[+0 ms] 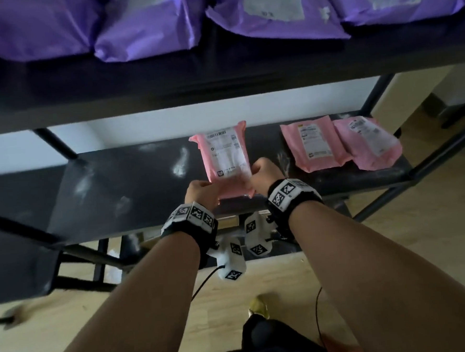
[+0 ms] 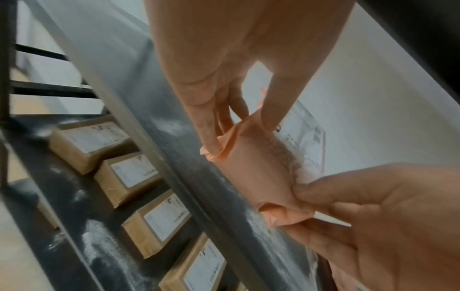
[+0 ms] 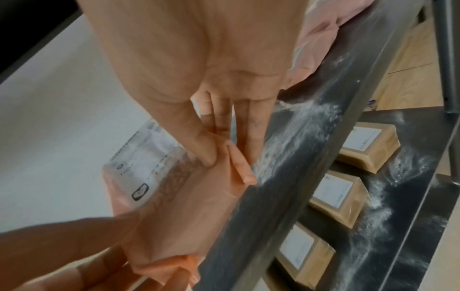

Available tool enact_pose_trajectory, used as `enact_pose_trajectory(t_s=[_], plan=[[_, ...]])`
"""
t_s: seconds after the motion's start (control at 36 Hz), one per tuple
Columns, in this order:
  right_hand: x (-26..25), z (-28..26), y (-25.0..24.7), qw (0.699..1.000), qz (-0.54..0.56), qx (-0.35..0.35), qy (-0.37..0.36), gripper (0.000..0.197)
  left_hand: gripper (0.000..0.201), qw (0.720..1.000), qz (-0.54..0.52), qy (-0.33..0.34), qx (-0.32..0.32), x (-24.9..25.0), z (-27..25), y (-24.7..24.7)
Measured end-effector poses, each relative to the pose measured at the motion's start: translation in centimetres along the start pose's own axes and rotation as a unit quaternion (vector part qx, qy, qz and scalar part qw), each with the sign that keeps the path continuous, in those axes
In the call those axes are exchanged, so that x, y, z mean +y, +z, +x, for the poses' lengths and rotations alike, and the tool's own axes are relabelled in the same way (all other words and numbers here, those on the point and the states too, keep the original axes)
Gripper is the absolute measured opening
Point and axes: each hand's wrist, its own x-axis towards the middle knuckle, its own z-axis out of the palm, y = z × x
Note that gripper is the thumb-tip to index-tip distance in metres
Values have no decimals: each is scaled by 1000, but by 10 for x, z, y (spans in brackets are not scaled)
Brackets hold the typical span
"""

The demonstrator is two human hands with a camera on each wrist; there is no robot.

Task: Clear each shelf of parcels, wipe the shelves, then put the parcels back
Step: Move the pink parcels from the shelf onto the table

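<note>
A pink parcel [image 1: 224, 154] with a white label is held by its near end over the front of the black middle shelf [image 1: 117, 188]. My left hand [image 1: 202, 190] pinches its near left corner and my right hand [image 1: 261, 171] pinches its near right corner. In the left wrist view the left hand [image 2: 239, 135] has its thumb on top of the parcel [image 2: 256, 169] and its fingers beneath. The right wrist view shows the right hand [image 3: 229, 157] gripping the parcel [image 3: 186, 206] the same way. Whether the far end touches the shelf is unclear.
Two more pink parcels [image 1: 311, 146] [image 1: 365, 143] lie at the shelf's right end. White dust smears streak the shelf's left and middle. Purple parcels [image 1: 146, 26] fill the upper shelf. Several brown boxes [image 2: 132, 177] [image 3: 341, 198] line the lower shelf. Wooden floor lies below.
</note>
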Motion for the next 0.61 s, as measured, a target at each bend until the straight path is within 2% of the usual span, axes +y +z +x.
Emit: enact_pose_trajectory(t_s=[0.03,0.08,0.11,0.14,0.22,0.31,0.36,0.42,0.47,0.61], plan=[[-4,-8,7,1000,-8,-11,-2,35,5,1000,0,9,5,-6,-9,-11],[-13,-24,26,999,-22,-33,-7,58,10,999,3,19,35,-20,-22,-32],[-18,-32,37,999,-29,-42,-14,60,12,999,-11,5,46,-28,-29,-44],[-24,-41,47,998,-38,-53,-21,57,14,998,-27,-8,53,-33,-39,-56],[-40,-71,84,994,-62,-75,-42,30,21,996,-45,-39,70,-63,-60,-95],[-55,-107,121,991,-60,-106,-55,36,31,993,-62,-50,86,-95,-87,-137],[-64,-130,148,988,-63,-120,-75,46,21,991,-75,-50,100,-115,-106,-163],[-73,-154,173,984,-72,-126,-103,41,12,987,-94,-46,125,-134,-126,-189],[-81,-174,196,980,-82,-137,-121,35,16,981,-119,-52,145,-154,-143,-212],[-104,-225,260,968,-98,-168,-159,36,15,967,-166,-62,183,-211,-171,-274]])
